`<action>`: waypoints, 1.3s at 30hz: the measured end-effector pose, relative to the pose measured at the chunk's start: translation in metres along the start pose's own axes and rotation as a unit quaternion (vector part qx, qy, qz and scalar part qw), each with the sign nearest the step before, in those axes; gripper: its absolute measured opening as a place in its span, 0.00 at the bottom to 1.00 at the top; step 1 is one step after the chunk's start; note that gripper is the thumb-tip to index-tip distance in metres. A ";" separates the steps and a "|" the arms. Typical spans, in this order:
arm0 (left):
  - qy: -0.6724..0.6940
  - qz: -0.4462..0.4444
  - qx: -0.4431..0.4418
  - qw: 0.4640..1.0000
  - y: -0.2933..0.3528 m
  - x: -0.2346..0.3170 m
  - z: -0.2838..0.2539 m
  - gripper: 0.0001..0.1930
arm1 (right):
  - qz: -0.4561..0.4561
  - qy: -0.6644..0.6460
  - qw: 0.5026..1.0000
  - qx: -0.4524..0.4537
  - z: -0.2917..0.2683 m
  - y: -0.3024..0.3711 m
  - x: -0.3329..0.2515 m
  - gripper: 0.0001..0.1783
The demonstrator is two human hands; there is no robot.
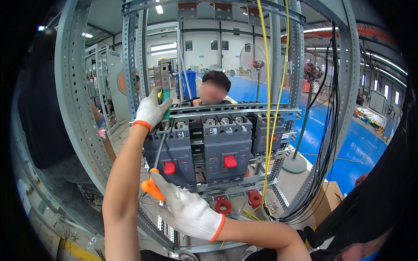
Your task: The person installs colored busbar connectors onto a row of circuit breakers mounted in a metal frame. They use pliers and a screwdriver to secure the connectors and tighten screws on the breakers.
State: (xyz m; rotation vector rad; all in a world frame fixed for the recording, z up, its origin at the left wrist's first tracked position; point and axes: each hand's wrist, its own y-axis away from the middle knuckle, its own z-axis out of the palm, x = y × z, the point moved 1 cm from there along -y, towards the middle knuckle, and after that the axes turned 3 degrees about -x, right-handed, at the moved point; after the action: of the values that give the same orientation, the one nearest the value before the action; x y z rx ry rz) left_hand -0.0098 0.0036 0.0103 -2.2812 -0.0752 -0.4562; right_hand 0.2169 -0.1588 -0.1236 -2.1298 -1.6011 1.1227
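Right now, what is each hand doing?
Left hand: closed on a green-handled tool.
Right hand: closed on an orange-handled screwdriver.

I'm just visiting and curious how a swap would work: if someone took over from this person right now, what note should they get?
Left hand: closed on a green-handled tool, tip down at the top of the left breaker.
Right hand: closed on an orange-handled screwdriver, its shaft running up that breaker's front.
Done: three grey breakers sit side by side in the metal frame.
Left: yellow wires hang loose in front of the breakers. Whether the top screw is tight cannot be seen.
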 end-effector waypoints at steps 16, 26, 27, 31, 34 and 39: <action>0.016 0.006 -0.001 1.000 0.014 0.000 -0.005 0.39 | 0.269 0.067 0.889 -0.365 0.000 0.277 0.180 0.28; 0.003 0.017 -0.067 0.998 0.015 0.011 0.000 0.40 | 0.423 0.095 0.815 -0.384 0.112 0.467 0.345 0.25; 0.001 0.018 -0.066 0.998 0.016 0.008 -0.001 0.40 | 0.406 0.091 0.799 -0.435 0.116 0.461 0.350 0.24; 0.063 0.010 -0.083 0.995 0.018 0.002 0.004 0.38 | 0.412 0.049 0.817 -0.400 0.099 0.436 0.332 0.25; 0.092 0.017 -0.092 0.991 0.016 0.001 0.005 0.35 | 0.419 0.042 0.842 -0.337 0.074 0.411 0.307 0.26; 0.026 -0.011 -0.108 0.994 0.016 0.023 0.002 0.36 | 0.432 0.035 0.835 -0.339 0.072 0.421 0.314 0.26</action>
State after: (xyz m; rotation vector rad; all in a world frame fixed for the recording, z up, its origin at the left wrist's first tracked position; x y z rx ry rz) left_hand 0.0151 -0.0080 0.0052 -2.4800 -0.0261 -0.5593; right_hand 0.4953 -0.0475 -0.5605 -3.5222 -1.0516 0.6380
